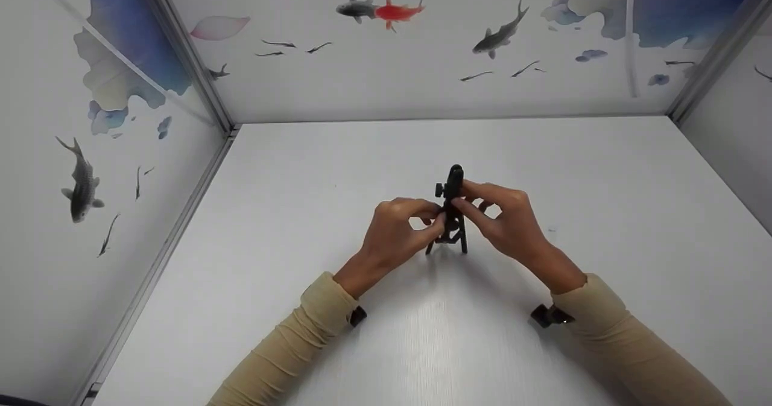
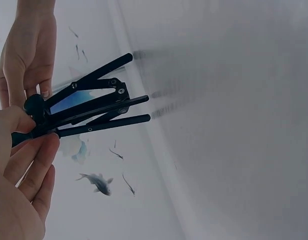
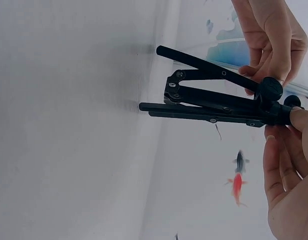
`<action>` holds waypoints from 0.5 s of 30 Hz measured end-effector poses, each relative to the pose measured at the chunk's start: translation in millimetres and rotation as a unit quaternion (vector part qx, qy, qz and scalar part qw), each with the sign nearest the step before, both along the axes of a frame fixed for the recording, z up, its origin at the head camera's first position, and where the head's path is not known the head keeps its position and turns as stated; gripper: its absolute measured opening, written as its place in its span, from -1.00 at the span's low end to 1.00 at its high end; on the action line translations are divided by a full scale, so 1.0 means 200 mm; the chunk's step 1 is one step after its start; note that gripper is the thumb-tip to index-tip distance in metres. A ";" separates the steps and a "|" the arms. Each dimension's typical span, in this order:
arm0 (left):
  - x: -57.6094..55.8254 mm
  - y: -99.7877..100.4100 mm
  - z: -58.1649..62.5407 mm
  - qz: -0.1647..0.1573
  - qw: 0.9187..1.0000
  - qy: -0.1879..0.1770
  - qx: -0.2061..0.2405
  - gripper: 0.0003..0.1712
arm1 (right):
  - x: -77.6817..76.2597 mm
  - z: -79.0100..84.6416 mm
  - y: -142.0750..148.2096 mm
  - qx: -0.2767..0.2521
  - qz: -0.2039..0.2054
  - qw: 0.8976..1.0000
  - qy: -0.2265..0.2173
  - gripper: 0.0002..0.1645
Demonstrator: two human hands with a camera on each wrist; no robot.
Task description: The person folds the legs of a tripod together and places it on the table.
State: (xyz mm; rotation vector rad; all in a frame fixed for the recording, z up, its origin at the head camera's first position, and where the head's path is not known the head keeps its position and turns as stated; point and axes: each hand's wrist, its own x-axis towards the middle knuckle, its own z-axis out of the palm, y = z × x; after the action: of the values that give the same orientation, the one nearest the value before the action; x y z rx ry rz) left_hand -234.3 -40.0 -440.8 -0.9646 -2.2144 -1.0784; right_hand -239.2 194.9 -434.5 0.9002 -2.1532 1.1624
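Observation:
A small black tripod (image 1: 456, 177) stands upright in both hands near the middle of the table, its legs (image 2: 101, 124) partly spread and pointing down. My left hand (image 1: 392, 234) pinches it at the middle, near a round knob (image 3: 270, 88), between thumb and fingers. Higher up, my right hand (image 1: 512, 219) grips the upper part with thumb and fingertips. Hinged braces (image 3: 178, 82) join the legs to the centre column. The foot tips are at or just above the white surface; whether all touch, I cannot tell. Fingers hide part of the tripod's top.
A white table (image 1: 289, 171) lies under the hands. White panels (image 1: 422, 86) printed with fish and petals rise at the back and both sides, with metal framing (image 1: 208, 86) at the corners. A small dark wrist device (image 1: 550, 315) sits below the right sleeve.

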 end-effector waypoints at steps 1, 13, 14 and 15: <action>0.00 0.00 0.00 0.000 1.000 0.000 0.002 -0.88 | 0.00 0.00 0.00 -0.001 0.000 1.000 0.001 -0.57; -0.01 -0.01 0.02 -0.015 0.999 -0.028 0.004 -0.90 | 0.00 0.00 0.00 0.014 -0.003 1.000 -0.004 -0.55; -0.01 -0.01 0.02 -0.020 0.999 -0.036 0.003 -0.90 | 0.00 0.00 0.01 0.017 -0.002 1.000 -0.005 -0.55; -0.01 -0.02 0.03 -0.026 0.999 -0.045 0.000 -0.90 | 0.00 0.00 0.01 0.020 0.000 1.000 -0.004 -0.54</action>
State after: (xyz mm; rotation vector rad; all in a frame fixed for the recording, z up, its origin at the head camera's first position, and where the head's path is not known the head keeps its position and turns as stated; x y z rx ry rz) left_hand -236.3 -43.7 -435.0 -0.9964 -2.2709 -1.1667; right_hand -239.6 196.6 -434.4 0.9141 -2.1892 1.1287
